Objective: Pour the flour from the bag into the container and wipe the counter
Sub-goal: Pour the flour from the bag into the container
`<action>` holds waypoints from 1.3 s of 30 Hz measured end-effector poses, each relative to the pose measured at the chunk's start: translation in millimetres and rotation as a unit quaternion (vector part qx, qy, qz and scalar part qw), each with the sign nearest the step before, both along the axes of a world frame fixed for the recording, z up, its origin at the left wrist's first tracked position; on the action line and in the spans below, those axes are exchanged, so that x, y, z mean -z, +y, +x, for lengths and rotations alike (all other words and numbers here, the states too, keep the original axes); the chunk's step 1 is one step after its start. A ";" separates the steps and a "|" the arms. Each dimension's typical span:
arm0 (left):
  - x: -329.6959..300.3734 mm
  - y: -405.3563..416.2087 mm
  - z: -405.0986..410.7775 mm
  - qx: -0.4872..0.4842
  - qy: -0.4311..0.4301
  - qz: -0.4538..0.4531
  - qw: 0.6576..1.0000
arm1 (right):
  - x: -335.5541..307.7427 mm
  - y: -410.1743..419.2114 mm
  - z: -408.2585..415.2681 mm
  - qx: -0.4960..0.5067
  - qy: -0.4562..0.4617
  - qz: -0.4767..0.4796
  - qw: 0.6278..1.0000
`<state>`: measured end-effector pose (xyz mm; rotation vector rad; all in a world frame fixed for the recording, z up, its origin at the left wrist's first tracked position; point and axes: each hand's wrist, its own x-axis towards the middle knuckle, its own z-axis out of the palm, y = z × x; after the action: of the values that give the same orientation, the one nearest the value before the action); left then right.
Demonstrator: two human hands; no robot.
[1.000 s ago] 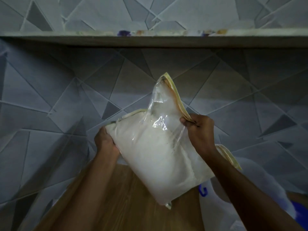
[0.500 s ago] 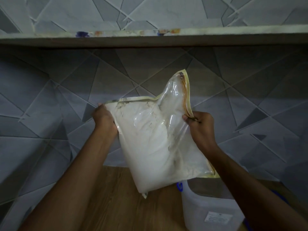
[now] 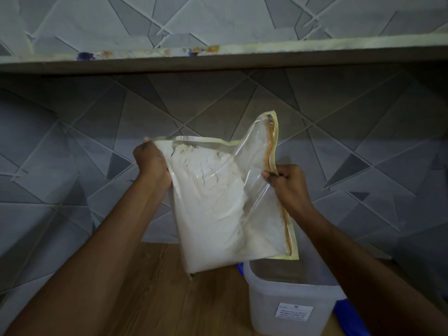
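While both hands are holding the clear, yellow-edged plastic bag of white flour upright, its long axis is hanging above and left of the open translucent plastic container. The left hand is gripping the top corner, the right hand pinching the zipper edge, nearer the container. Compared with a second ago, the bag is sitting more upright.

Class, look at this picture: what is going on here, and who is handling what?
A person holds a clear flour bag up in front of a tiled wall. The left hand grips its upper left corner; the right hand pinches the zip edge. An open plastic container stands on the wooden counter below. No flour is pouring yet.
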<state>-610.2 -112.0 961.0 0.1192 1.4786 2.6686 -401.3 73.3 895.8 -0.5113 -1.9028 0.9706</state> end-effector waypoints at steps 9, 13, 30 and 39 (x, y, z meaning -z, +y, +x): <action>0.8 9.9 -3.6 -0.041 0.011 -0.038 0.998 | -3.5 8.8 4.4 -0.044 -0.025 -0.014 0.999; 1.7 11.8 -1.9 -0.051 0.022 -0.047 0.997 | -2.1 12.6 3.6 -0.050 -0.023 -0.011 0.998; -0.7 28.8 -20.8 -0.031 0.056 -0.035 0.997 | 12.7 22.8 8.9 -0.078 -0.010 -0.014 0.997; -8.8 34.2 -15.8 -0.075 0.080 -0.057 0.992 | 22.4 20.2 4.9 -0.053 -0.004 0.020 0.998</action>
<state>-626.0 -77.8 969.7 0.2262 1.7488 2.7391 -396.4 93.4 873.4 -0.3938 -1.9696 0.9975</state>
